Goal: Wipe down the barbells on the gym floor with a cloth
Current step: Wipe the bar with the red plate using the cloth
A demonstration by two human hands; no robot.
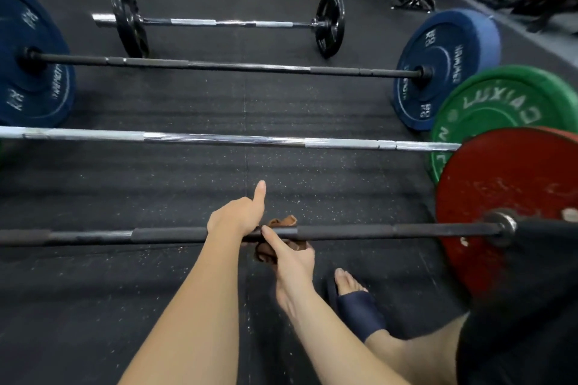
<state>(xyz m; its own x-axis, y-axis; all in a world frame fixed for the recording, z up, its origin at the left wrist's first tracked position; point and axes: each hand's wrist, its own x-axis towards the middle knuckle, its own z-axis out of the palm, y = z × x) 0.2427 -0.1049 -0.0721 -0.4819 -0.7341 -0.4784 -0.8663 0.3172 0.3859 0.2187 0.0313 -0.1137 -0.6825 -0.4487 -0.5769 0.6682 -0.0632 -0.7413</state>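
Several barbells lie parallel on the black rubber floor. The nearest one is a dark bar [359,231] with a red plate [500,191] at its right end. My left hand [237,216] grips this bar near its middle, thumb pointing up and away. A brown cloth [283,222] is wrapped around the bar just right of that hand. My right hand [291,255] holds the cloth from below, its index finger lying along the bar. Part of the cloth is hidden under my hands.
Beyond lie a chrome bar [219,138] with a green plate [488,109], a dark bar [219,65] with blue plates [444,66], and a short bar with black plates [128,15]. My sandalled foot [353,297] rests under the near bar. Gym racks stand far right.
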